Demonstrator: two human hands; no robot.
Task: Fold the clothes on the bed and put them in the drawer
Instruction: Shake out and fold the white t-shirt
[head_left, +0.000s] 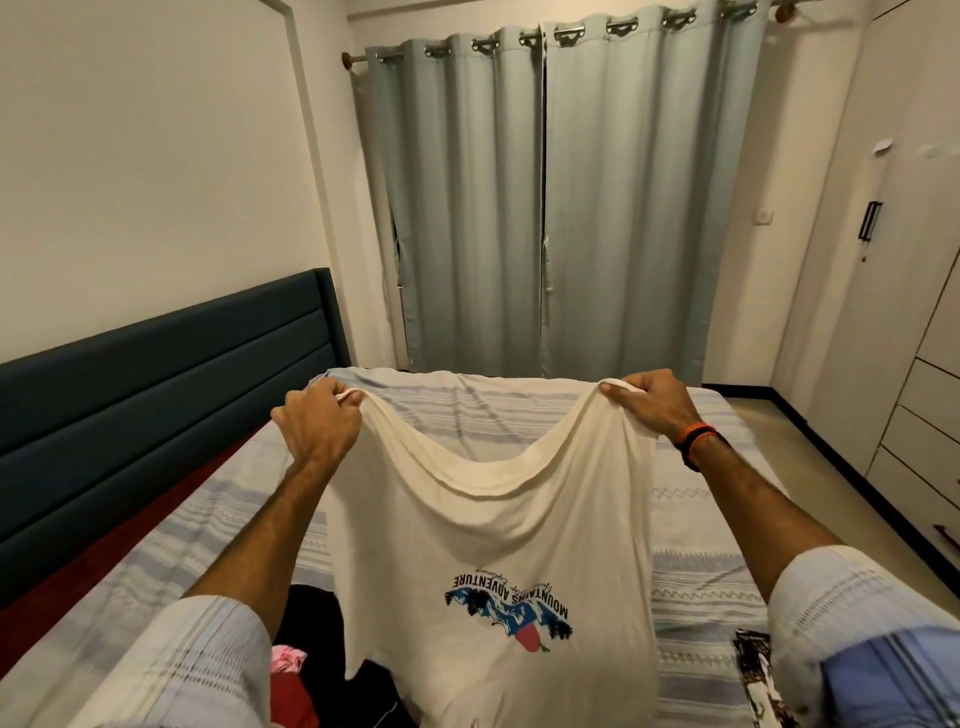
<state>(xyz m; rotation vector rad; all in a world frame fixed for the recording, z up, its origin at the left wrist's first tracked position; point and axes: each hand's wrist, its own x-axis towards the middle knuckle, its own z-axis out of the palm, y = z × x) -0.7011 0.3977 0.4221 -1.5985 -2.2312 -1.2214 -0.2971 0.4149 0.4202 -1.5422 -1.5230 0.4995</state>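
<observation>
A cream T-shirt hangs in the air over the bed. The left hand pinches one corner and the right hand pinches the other. More clothes lie underneath. Drawers stand nearby.

Two bare forearms reach out, and the left hand wears nothing at all, no ring, no band at the wrist. Just behind the right hand, the wrist carries stacked bands: an orange one nearest the hand, dark ones beside it toward the elbow. Well back from the left hand, a short sleeve ends near the elbow, pale cloth with fine grey stripes and a woven check. Well back from the right hand, the other sleeve shows the same pale striped weave, with a plain blue panel below it at the frame's edge.
</observation>
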